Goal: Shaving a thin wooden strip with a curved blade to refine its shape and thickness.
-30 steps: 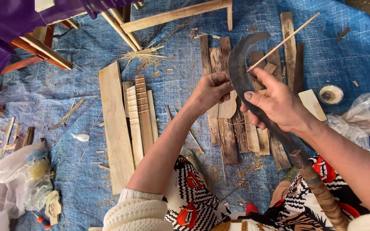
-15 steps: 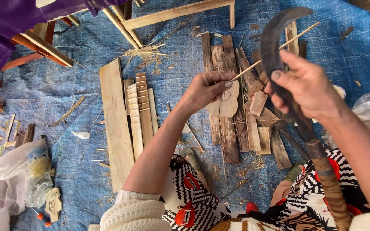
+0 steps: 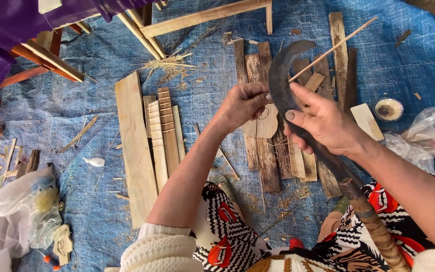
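My right hand point(image 3: 323, 123) grips the dark curved blade of a sickle-like knife point(image 3: 284, 75); its wooden handle point(image 3: 373, 229) runs down to the lower right. My left hand point(image 3: 242, 103) pinches the near end of a thin bamboo stick point(image 3: 336, 48) that slants up to the right across the blade. Both hands hover over a row of weathered wooden slats point(image 3: 265, 161) lying on a blue tarp point(image 3: 76, 116). A small pale rounded wood piece point(image 3: 267, 123) lies just below my left hand.
A long plank point(image 3: 134, 146) and notched strips point(image 3: 166, 128) lie to the left. A wooden frame point(image 3: 205, 17) sits at the top, a small round dish point(image 3: 388, 108) and plastic bags point(image 3: 431, 131) at the right, another bag point(image 3: 16, 211) at lower left. Purple cloth point(image 3: 6, 25) fills the upper left.
The knife and my right hand rose, then came back down toward the left hand. The stick stays pinched in my left hand across the blade.
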